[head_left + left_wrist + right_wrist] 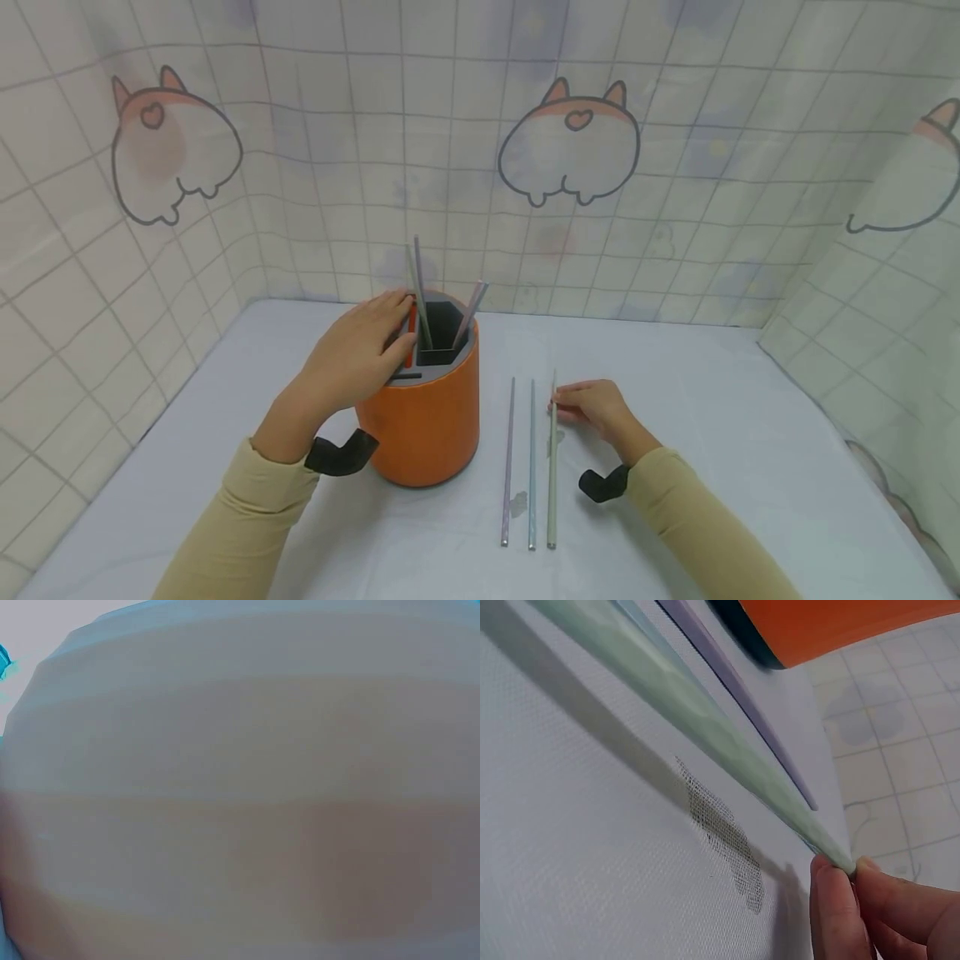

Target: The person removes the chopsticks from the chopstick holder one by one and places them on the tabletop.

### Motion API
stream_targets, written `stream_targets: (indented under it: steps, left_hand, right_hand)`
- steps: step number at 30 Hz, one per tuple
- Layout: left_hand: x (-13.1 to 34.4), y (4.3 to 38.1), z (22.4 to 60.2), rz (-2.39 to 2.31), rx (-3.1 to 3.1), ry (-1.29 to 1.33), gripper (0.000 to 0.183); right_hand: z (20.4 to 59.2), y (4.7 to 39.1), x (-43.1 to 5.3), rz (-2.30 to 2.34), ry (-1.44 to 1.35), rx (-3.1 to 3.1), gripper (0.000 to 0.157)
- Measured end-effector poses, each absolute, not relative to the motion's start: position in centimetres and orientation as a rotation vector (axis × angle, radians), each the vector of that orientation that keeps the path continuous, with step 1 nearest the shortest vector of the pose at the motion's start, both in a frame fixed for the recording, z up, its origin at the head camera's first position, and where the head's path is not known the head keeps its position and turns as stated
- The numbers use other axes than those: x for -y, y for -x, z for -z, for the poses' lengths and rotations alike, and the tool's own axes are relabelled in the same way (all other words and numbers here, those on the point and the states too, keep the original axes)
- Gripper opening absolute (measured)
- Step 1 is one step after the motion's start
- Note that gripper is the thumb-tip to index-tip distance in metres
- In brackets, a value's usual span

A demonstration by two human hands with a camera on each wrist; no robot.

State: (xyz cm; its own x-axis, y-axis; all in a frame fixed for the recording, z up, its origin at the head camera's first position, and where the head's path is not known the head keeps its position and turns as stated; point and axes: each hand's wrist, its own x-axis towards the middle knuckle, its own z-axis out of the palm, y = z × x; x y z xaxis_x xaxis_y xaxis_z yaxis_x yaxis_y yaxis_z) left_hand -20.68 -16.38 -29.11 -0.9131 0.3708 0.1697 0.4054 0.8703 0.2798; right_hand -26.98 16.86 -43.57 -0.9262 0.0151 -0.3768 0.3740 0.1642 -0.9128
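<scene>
Three thin sticks run side by side in front of you, with small gaps between: the purple stick (508,467), the blue stick (532,467) and the green stick (552,483). Your right hand (592,407) pinches the green one near its far end. Your left hand (351,354) lies, fingers loose, on the top edge of the orange cup (423,433). That cup stands just left of the purple stick, apart from it. On your right, the white table (738,433) gives you wide room before its side edge.
</scene>
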Motion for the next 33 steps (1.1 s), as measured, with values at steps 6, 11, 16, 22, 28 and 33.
stream_targets:
  steps: [6,11,16,22,28,33]
  left_hand:
    - [16.4,20.8,29.2,0.477,2.924,0.61,0.06]
    - [16.3,20.8,29.2,0.476,2.925,0.608,0.06]
    - [16.3,20.7,29.2,0.469,2.932,0.607,0.06]
    - [16.5,20.6,29.1,0.466,2.927,0.606,0.06]
    - [16.4,20.7,29.1,0.466,2.924,0.608,0.06]
    - [16.5,20.7,29.3,0.467,2.922,0.608,0.06]
  right_hand:
    - [44.0,27.3,-16.9,1.711,-0.373,-2.292,0.032]
    - [44.0,27.7,-17.3,1.643,-0.328,-2.429,0.028]
    - [43.0,27.9,-17.3,1.727,-0.248,-2.456,0.03]
    - [39.5,27.1,-15.6,1.781,0.037,-2.469,0.039]
    - [35.5,26.4,-13.4,1.819,0.253,-2.493,0.037]
    - [33.2,26.1,-12.0,1.806,0.423,-2.485,0.034]
